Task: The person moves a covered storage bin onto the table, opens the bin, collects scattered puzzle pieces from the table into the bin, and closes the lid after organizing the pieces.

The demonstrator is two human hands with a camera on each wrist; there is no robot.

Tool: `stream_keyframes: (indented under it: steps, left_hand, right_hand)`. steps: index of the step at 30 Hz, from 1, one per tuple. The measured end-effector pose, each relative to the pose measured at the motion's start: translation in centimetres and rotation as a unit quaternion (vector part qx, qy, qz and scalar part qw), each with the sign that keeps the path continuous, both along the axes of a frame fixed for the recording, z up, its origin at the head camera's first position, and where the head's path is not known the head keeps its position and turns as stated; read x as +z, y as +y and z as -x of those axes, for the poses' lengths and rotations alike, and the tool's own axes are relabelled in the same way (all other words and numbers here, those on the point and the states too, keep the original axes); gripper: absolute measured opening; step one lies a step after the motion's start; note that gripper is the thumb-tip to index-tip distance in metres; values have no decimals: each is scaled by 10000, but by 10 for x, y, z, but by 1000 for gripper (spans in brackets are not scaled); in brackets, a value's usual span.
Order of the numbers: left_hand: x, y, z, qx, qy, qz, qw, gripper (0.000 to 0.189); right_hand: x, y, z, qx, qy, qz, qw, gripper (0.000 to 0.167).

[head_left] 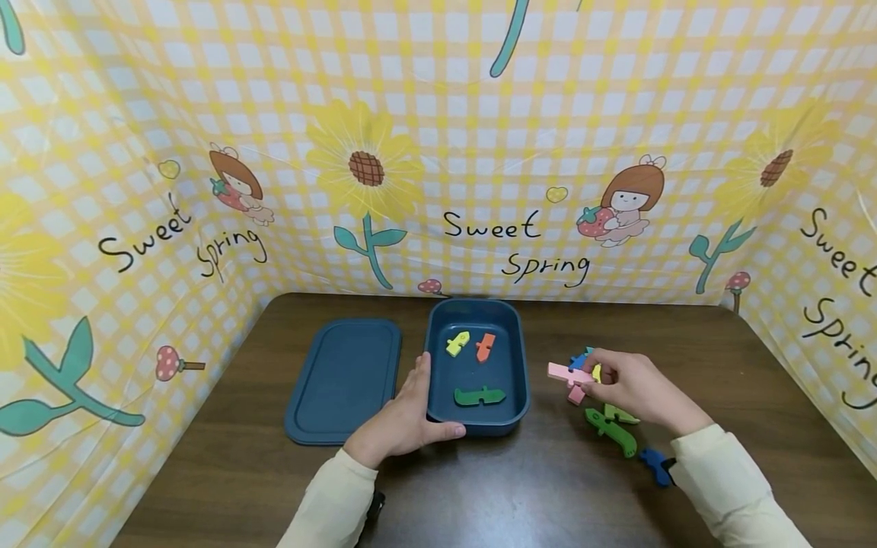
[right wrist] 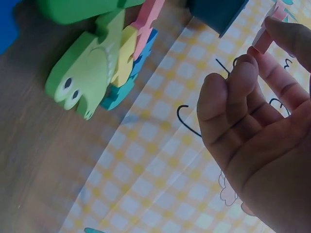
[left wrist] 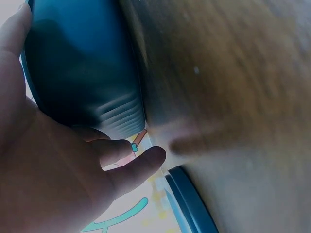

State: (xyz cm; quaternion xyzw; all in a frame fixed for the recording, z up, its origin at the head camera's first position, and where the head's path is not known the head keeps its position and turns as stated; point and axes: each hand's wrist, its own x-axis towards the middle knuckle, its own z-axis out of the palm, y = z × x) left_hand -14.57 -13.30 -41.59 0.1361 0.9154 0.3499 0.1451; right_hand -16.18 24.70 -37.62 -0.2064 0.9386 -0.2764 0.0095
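My left hand (head_left: 400, 422) rests on the left side of a dark blue box (head_left: 479, 377), thumb at its front corner and fingers stretched along the wall. In the box lie a yellow piece (head_left: 458, 343), an orange piece (head_left: 485, 348) and a long green piece (head_left: 479, 396). To the right of the box, my right hand (head_left: 633, 388) pinches a pink toy block (head_left: 563, 372) between thumb and forefinger. Below it on the table are another pink piece (head_left: 576, 394), a dark green piece (head_left: 611, 434) and a light green crocodile head (right wrist: 80, 77) with printed eyes.
A dark blue lid (head_left: 346, 380) lies flat left of the box. Nearest my right sleeve is a blue piece (head_left: 655, 466). A yellow checked cloth (head_left: 452, 152) hangs around the back and sides of the brown table (head_left: 479, 495).
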Motion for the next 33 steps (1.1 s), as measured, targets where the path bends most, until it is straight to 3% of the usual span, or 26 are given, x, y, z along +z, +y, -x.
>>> stream_keyframes:
  steps: [33]
  left_hand:
    - [1, -1, -1, -33, 32, -46, 10000, 129]
  right_hand:
    - [6, -59, 22, 134, -359, 724, 9966, 11]
